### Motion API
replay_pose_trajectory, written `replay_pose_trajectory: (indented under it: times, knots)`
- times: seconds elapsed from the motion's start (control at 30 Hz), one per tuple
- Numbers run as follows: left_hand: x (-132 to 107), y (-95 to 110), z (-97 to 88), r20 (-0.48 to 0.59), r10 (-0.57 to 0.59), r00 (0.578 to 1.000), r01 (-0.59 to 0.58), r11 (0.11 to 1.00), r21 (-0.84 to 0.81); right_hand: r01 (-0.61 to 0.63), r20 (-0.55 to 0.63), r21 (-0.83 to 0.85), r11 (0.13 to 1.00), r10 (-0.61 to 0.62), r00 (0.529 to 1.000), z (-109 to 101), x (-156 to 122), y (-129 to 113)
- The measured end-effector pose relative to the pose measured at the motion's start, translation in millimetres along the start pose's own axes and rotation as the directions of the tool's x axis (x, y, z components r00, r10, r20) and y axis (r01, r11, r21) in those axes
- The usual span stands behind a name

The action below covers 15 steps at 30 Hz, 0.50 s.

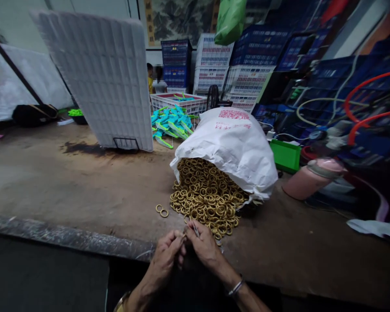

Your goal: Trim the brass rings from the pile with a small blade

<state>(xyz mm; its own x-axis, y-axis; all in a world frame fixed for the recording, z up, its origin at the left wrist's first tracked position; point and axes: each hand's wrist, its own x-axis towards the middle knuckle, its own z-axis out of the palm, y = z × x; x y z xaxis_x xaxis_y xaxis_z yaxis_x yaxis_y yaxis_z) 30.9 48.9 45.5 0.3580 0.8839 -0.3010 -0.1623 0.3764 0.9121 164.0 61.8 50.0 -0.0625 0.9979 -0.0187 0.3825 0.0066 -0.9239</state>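
Observation:
At the front edge of the workbench, my left hand (168, 251) pinches a small brass-coloured ring (183, 236), partly hidden by the fingertips. My right hand (204, 246) is closed against it, with a slim metal tool (195, 229) between its fingers; the tool's kind is not clear. Just beyond the hands lies a heap of brass-coloured rings (211, 203), spilling from the mouth of a white woven sack (229, 143) on its side. Two loose rings (162, 211) rest left of the heap.
A tall white ribbed panel (107, 78) stands on the workbench (84, 186). Turquoise-and-green plastic pieces (172, 123) are piled behind the sack. To the right are a green tray (285, 156), a pink bottle (312, 177) and orange hoses (352, 108). Stacked crates (214, 56) and people stand behind.

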Motion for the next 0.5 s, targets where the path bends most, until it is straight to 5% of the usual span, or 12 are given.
replay_pose_trajectory:
  times: [0.17,0.5]
  knots:
    - [-4,2,2.2,-0.033,0.016,0.999,-0.019,0.997,-0.079,0.039,-0.028,-0.208,0.977,-0.046,0.999,-2,-4,7]
    - [0,-2,-0.4,-0.077,0.055,0.995,-0.057,0.998,-0.014,0.126,0.153,-0.561,0.818,-0.047,0.987,3,-12,2]
